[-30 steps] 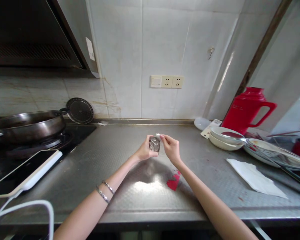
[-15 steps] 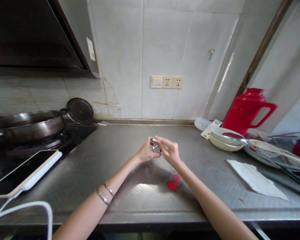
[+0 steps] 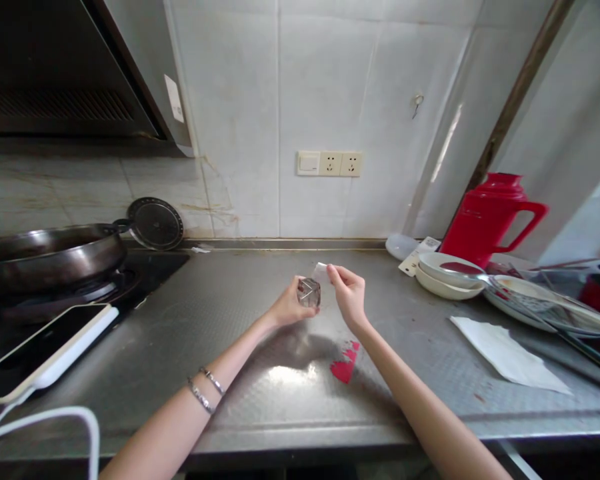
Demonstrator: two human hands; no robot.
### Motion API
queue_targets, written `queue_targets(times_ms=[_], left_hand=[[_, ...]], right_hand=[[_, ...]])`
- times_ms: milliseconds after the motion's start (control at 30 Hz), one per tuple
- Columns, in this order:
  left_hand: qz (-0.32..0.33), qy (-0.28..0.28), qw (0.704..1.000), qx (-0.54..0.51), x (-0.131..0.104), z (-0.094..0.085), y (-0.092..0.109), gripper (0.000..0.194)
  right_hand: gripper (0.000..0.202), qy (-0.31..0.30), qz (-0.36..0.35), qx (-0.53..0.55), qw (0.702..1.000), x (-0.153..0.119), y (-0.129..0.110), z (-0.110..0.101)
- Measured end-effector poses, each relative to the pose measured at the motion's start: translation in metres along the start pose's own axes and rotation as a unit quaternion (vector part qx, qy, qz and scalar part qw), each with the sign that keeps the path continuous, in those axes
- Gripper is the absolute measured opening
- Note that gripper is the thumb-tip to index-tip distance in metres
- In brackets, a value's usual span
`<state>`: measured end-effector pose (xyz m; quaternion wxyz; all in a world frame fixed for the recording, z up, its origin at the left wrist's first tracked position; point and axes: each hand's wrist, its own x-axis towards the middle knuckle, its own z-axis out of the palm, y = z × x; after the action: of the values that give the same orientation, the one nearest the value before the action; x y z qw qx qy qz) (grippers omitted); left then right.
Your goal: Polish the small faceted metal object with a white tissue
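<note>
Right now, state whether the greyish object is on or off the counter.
Off: the left hand holds the greyish object above its shadow.

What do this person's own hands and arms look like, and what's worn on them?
The left hand and right hand are ungloved, and no sleeves show. Two silvery bracelets circle the left forearm; the right forearm has none in view.

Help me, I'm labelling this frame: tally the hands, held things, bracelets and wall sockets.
Hands: 2, left hand and right hand
Held things: 2, small glassy object and white slip
Bracelets: 2
Wall sockets: 2
Total: 8
</note>
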<state>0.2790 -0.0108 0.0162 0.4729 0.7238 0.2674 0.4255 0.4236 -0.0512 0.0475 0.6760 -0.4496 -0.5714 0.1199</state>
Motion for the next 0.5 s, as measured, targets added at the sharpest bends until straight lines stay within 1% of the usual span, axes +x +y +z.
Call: queue_targets(times_ms=[67,100,233,300,500], left_hand=[[0.004,-0.019,1.0,-0.015,-0.003,0.001,0.004,0.059],[0.006,-0.026,0.999,-0.019,-0.003,0.002,0.005,0.06],[0.02,-0.035,0.998,-0.046,-0.002,0.005,0.005,0.063],[0.017,-0.024,0.998,-0.059,0.0,0.007,0.002,0.063],[-0.011,0.015,0.997,-0.068,0.0,0.01,-0.001,0.054]], right_hand=[[0.037,0.013,0.015,-0.01,1.0,0.004,0.003,0.0],[0.037,0.003,0.016,-0.015,1.0,0.005,0.004,0.0],[0.034,-0.102,0.004,-0.005,0.995,-0.001,0.002,0.004],[0.033,-0.127,-0.007,-0.006,0.992,-0.005,0.0,0.005],[0.029,-0.111,-0.035,-0.023,0.993,-0.006,-0.005,0.001]])
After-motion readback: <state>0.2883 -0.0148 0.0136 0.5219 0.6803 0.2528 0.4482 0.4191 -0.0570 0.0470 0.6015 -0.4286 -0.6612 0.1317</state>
